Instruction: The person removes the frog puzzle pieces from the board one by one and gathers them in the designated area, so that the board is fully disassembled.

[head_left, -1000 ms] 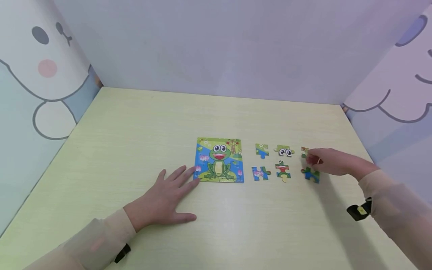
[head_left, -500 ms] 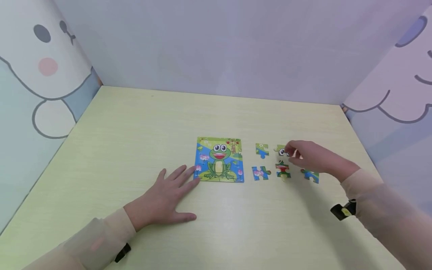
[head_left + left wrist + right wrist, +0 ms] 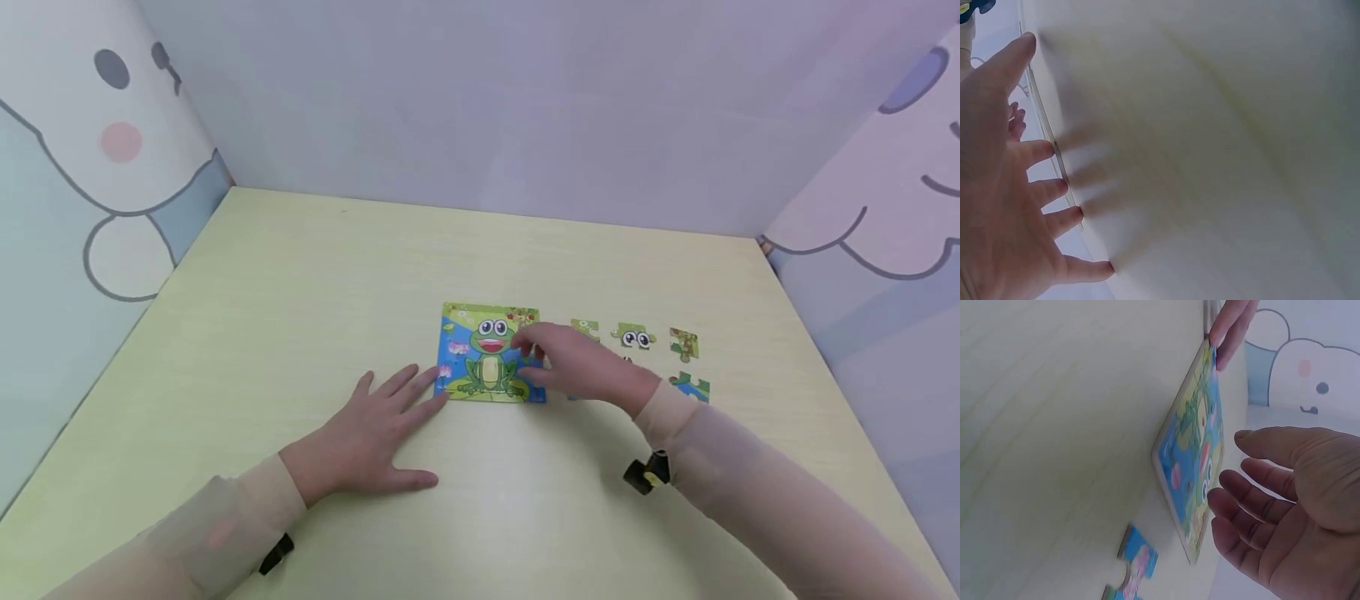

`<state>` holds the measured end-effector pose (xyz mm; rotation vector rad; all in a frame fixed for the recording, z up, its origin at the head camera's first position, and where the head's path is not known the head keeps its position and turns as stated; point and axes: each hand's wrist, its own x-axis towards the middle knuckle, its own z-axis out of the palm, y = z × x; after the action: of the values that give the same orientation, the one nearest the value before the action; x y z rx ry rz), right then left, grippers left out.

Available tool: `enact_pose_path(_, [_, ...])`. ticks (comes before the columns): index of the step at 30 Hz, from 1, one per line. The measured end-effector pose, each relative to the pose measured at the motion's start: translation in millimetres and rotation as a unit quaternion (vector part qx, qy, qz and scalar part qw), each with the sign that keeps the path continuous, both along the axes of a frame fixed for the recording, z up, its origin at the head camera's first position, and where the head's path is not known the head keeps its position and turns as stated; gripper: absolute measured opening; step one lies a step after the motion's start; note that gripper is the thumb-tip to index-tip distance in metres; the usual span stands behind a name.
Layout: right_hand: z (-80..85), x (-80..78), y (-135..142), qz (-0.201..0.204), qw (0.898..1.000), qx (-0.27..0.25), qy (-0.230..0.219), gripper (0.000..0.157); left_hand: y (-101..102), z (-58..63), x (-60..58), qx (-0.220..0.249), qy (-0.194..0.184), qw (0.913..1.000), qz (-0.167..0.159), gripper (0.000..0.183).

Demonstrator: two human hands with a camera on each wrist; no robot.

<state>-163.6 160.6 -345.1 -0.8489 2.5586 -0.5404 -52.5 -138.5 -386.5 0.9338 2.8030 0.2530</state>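
A square frog puzzle board [image 3: 491, 312] lies on the table. At its left edge my left hand [image 3: 363, 442] rests flat with fingers spread, two fingertips touching the lower left corner. Over the board's right side hovers my right hand [image 3: 577, 367], its fingers loosely bent and nothing held between them. In the right wrist view, a gap shows between that hand's thumb and fingers, apart from the board. To the right lie loose puzzle pieces: one with the frog's eyes [image 3: 636, 337], a green-brown one [image 3: 685, 343] and a blue-green one [image 3: 693, 387].
Another puzzle piece [image 3: 585, 327] lies just behind my right hand, which covers most of the lower pieces. In the right wrist view, a pink-flower piece [image 3: 1138, 556] lies beside the board. Walls [image 3: 480, 108] with cartoon drawings enclose the pale table [image 3: 322, 275].
My right hand has moved left from the rightmost pieces, across the eyes piece, to above the board. My left hand stays in place. The view has shifted slightly.
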Motion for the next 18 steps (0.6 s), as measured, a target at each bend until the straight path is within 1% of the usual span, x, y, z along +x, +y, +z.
enact_pose_path(3, [-1.5,3.3,-14,0.009,1.000,-0.002,0.010,0.038,0,0.6,-1.8,-0.001,-0.004,1.0000,-0.004,0.096])
enact_pose_path(8, [-5.7,6.0,-30,0.027,0.999,0.009,0.023,0.044,-2,2.2,-2.5,0.003,-0.010,0.9999,-0.006,0.095])
enact_pose_path(13, [-7.3,8.5,-45,0.040,0.999,0.017,0.023,0.044,-3,2.2,-1.3,0.006,-0.005,0.9999,-0.010,0.095])
enact_pose_path(18, [-10.0,10.1,-56,0.040,0.999,0.020,0.017,0.047,-5,2.2,-0.6,0.008,-0.008,0.9999,-0.010,0.095])
